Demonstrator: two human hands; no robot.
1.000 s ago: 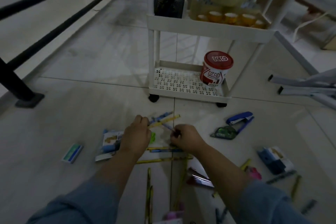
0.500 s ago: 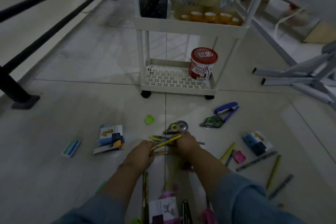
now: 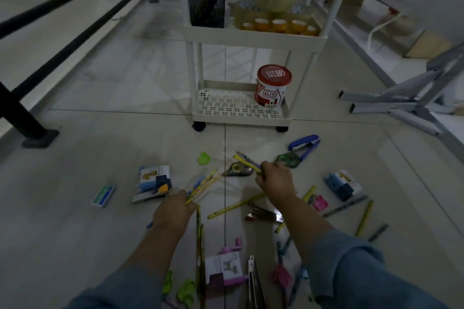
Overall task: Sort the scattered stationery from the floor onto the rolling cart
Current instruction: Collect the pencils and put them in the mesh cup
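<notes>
My left hand [image 3: 174, 211] grips a bundle of yellow and blue pencils [image 3: 204, 185] that fan up and to the right. My right hand [image 3: 275, 179] holds a couple of pencils [image 3: 246, 161] just above the floor, beside a tape dispenser [image 3: 237, 169]. The white rolling cart [image 3: 241, 118] stands ahead, with a black mesh pen cup [image 3: 206, 4] and tape rolls [image 3: 277, 24] on its upper shelf and a red-lidded tub [image 3: 273, 89] on the bottom shelf. More pencils [image 3: 234, 206] and pens lie scattered on the tiles.
On the floor lie a blue stapler [image 3: 305, 143], a green correction tape [image 3: 288, 159], small boxes [image 3: 154, 182] [image 3: 342, 184], an eraser [image 3: 104, 195], a green clip [image 3: 204, 159], a pink sharpener [image 3: 320, 203] and scissors [image 3: 253, 281]. Black railing [image 3: 25, 118] at left, metal frame legs [image 3: 391, 105] at right.
My hands have parted: the left one keeps the pencil bundle at lower left, the right one has moved up and right with pencils. The view has tilted up slightly.
</notes>
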